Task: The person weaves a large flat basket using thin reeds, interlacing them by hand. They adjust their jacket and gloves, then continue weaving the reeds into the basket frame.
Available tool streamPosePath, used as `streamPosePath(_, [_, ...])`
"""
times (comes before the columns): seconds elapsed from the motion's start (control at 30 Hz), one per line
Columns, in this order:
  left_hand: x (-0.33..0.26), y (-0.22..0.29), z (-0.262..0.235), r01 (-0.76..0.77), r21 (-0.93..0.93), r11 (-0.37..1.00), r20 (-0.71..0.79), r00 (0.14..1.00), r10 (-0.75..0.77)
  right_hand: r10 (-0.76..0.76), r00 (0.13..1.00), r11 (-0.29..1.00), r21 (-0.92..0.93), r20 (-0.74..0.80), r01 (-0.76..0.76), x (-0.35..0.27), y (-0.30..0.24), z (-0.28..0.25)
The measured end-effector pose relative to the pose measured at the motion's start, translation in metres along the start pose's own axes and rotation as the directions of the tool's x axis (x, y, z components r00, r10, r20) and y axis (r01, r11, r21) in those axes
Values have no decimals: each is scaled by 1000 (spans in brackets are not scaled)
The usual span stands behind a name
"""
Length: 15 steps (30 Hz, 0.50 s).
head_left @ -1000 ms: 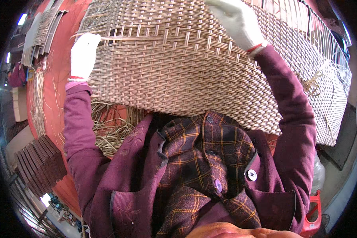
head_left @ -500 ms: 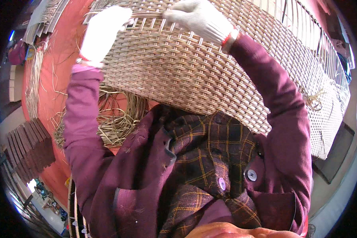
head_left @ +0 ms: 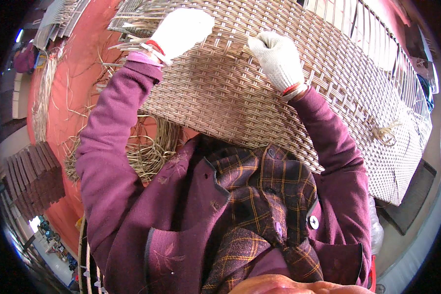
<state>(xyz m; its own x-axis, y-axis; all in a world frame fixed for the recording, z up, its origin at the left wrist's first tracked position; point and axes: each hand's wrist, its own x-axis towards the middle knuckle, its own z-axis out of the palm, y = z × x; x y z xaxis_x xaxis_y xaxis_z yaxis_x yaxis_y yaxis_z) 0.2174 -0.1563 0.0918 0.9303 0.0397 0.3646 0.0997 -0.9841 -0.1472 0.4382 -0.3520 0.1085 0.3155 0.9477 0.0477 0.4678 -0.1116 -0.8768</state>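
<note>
A large brown wicker panel (head_left: 206,93) spreads in front of me, woven from flat, shiny strands. Both my hands are in white knit gloves with red cuffs and lie over its far part. My left hand (head_left: 183,32) is rounded and closed against the weave; glare washes out its fingers, so what they grip is hidden. To its right, my right hand (head_left: 277,59) is curled closed, thumb and fingers pinching a wicker strand (head_left: 232,38) on the panel. That strand runs across the gap between the hands. Loose strand ends (head_left: 132,45) stick out past the panel's left edge.
A tangled coil of wicker strands (head_left: 149,147) lies on the red cloth (head_left: 76,117) by my left arm. Bare upright rods (head_left: 377,34) stand at the panel's far right. A strand knot (head_left: 387,133) sits on its right side. Brown stacked slats (head_left: 34,179) are at the left.
Both hands have moved to the right along the panel, the right one also nearer to me. Its fingers have curled in. The panel has shifted slightly.
</note>
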Motion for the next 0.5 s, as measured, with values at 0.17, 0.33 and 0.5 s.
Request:
streamPosePath(0.17, [1,25,10,249,-352,902,118,968,-221,56,998,998,30,-21,-56,-7,-2,-1])
streamPosePath(0.33, [13,37,20,237,-187,953,83,971,-225,7,1000,1000,-6,-25,-7,-9,1,1])
streamPosePath(0.5, [16,35,18,404,-310,861,174,914,-366,-21,998,1000,-18,-54,20,-9,5,8])
